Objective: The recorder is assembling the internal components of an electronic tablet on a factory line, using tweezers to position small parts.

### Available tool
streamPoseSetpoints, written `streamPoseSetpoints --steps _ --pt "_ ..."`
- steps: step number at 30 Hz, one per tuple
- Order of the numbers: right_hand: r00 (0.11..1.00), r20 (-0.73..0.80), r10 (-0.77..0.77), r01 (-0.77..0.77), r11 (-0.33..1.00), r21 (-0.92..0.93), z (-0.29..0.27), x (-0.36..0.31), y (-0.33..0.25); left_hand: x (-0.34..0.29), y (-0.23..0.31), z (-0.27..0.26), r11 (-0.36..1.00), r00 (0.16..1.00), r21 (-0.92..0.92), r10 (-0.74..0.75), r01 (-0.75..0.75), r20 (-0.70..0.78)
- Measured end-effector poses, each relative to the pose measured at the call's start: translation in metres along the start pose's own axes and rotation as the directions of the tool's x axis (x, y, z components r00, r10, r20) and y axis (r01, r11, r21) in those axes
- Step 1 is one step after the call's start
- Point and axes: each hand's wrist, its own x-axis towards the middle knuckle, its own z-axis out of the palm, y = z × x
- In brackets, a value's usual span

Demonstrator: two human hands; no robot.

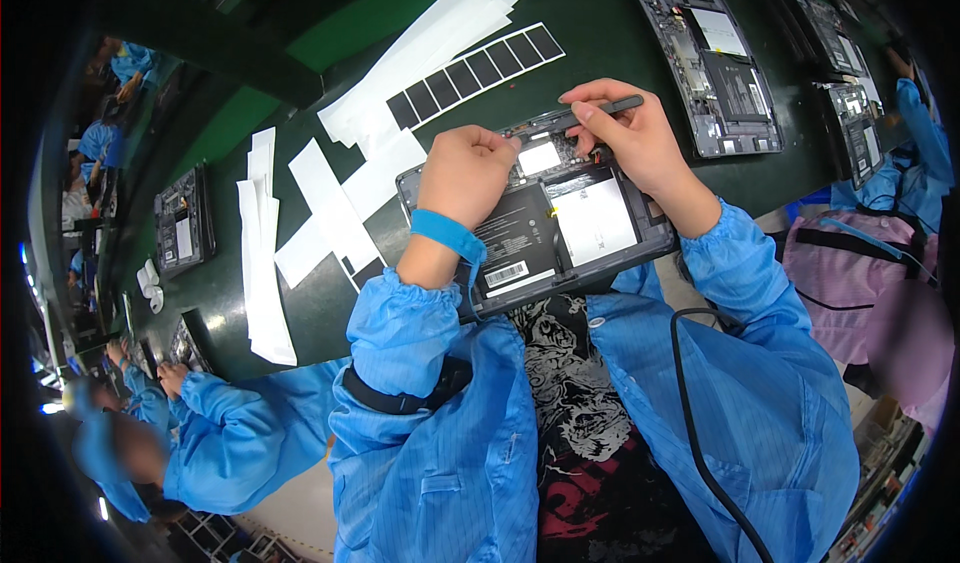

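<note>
Both hands work over an opened tablet (545, 225) lying on the green worktop (600, 23) at its near edge. Left hand (465, 173) has its grip curled shut, fingertips pressing the tablet's upper edge, while right hand (635, 138) pinches a dark stylus-like tool (600, 110) over the same edge. White paper strips (265, 253) lie just left of the tablet.

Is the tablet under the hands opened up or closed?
Opened up. The tablet lies with its back cover off, black battery and boards bare, while the left hand steadies it and the right hand holds a dark tool.
</note>
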Motion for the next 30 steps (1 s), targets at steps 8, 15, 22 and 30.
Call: streamPoseSetpoints --steps 8,15,22,30 --pt "1.000 0.005 -0.031 0.031 0.998 0.046 -0.002 0.000 0.001 -0.003 0.009 -0.003 0.991 0.995 -0.096 -0.097 0.097 0.008" --pt "1.000 -0.017 -0.022 0.023 0.998 0.051 -0.002 -0.001 0.000 -0.008 0.006 0.005 0.992 0.990 0.120 -0.009 0.026 -0.144" --pt "0.999 0.001 -0.034 0.034 0.999 -0.031 -0.002 0.002 0.003 -0.011 0.010 0.007 0.969 0.978 0.249 0.047 0.005 -0.203" --pt "0.998 0.032 -0.057 0.059 0.996 -0.067 0.000 0.005 0.005 -0.010 0.013 -0.001 0.947 0.982 0.317 0.003 0.057 -0.186"
